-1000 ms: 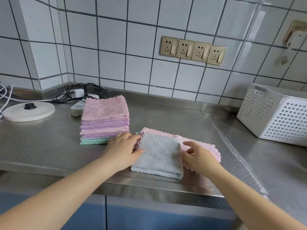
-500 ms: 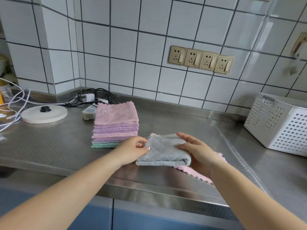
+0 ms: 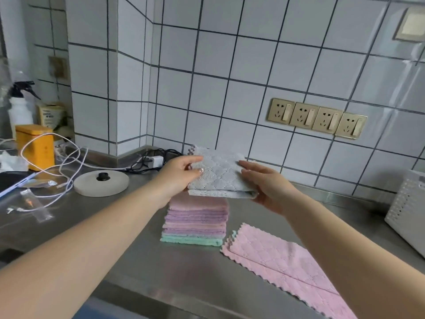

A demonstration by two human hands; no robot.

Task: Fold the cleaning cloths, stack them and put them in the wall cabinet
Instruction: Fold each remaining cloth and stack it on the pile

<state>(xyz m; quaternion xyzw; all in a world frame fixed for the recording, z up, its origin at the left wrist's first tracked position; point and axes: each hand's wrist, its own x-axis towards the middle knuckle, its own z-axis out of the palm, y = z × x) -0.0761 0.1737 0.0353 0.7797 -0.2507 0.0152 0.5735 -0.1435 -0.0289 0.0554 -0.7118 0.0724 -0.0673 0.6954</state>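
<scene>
1. Both hands hold folded grey cloth [image 3: 218, 174] just above stack [image 3: 195, 221]: left hand [image 3: 181, 173] pinches its left edge, right hand [image 3: 264, 185] cups the right w/ fairly straight fingers.
2. Stack already several cloths high; pink cloth [image 3: 282, 265] lies unfolded beside it. Cabinet step not yet done, no cabinet in view.
3. Steel surface [image 3: 115, 226] w/ cables [image 3: 57, 157], round lid [image 3: 101, 183], white basket [image 3: 407, 208]; tiled wall, sockets [image 3: 316, 118].

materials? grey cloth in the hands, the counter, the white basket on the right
Grey cloth: looks like soft microfibre, with a quilted diamond pattern, fuzzy nap and zigzag edge.
Counter: probably stainless steel, grey and matte with blurred reflections.
Basket: likely moulded plastic, white and perforated with rows of small holes; only part of it shows.
</scene>
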